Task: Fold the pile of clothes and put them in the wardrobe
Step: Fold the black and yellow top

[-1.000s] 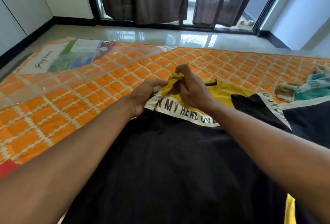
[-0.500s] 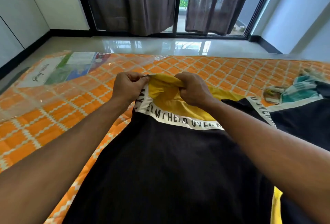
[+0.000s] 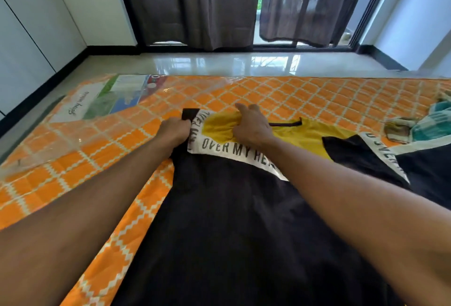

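My left hand (image 3: 174, 130) grips the sleeve (image 3: 190, 114) and my right hand (image 3: 252, 127) pinches the bunched yellow chest of the black-and-yellow T-shirt (image 3: 231, 220) on the orange quilted mattress (image 3: 292, 95); I should pull both apart evenly, flattening it.

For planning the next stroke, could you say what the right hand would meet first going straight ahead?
The right hand would likely meet only bare orange mattress beyond the yellow part of the shirt.
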